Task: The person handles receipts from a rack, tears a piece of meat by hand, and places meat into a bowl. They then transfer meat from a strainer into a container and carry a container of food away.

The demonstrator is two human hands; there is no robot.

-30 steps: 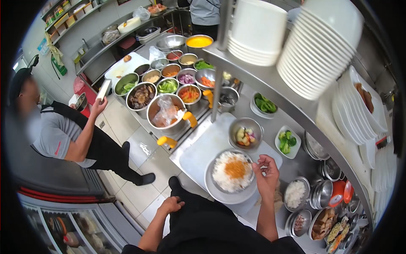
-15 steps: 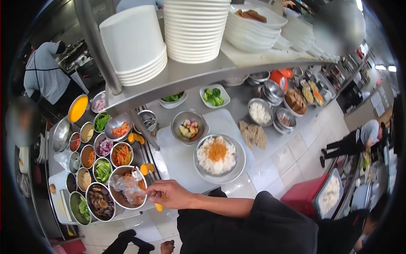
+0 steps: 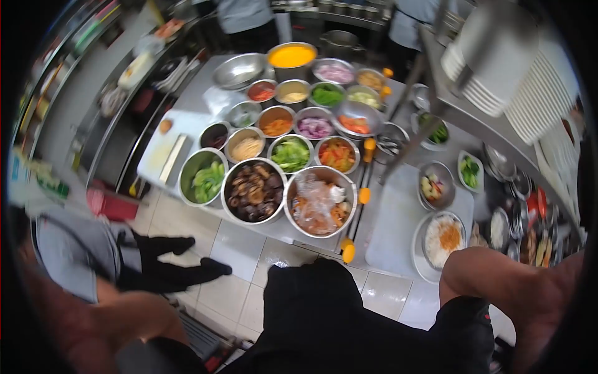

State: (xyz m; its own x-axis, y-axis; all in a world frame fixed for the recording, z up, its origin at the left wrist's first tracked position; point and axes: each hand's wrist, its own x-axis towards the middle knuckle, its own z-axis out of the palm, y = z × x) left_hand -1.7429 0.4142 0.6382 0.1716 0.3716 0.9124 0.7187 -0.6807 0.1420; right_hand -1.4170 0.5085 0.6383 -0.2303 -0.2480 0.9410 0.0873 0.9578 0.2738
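Both my forearms are raised close to the camera. At the lower left edge my left hand (image 3: 59,311) is dark and blurred, its fingers hard to make out. My right hand (image 3: 551,296), at the lower right edge, is equally smeared, and I cannot see anything in it. Just beyond my right forearm stands a steel bowl of white rice (image 3: 436,254) topped with orange-brown powder. A smaller steel bowl of chopped vegetables (image 3: 436,186) is behind it. Nearest my body on the left table is a steel pot (image 3: 321,201) with a clear plastic bag inside.
Several steel pots hold mushrooms (image 3: 254,190), green leaves (image 3: 208,181) and cut vegetables. A yellow-filled pot (image 3: 291,57) stands at the back. Stacked white containers (image 3: 479,78) sit on an overhead shelf. A co-worker (image 3: 81,249) stands at left on the tiled floor.
The view has swung left, so the pots sit in the middle and the rice bowl at the right. The hand beside the plastic-bag pot has withdrawn, and both forearms are now raised at the edges.
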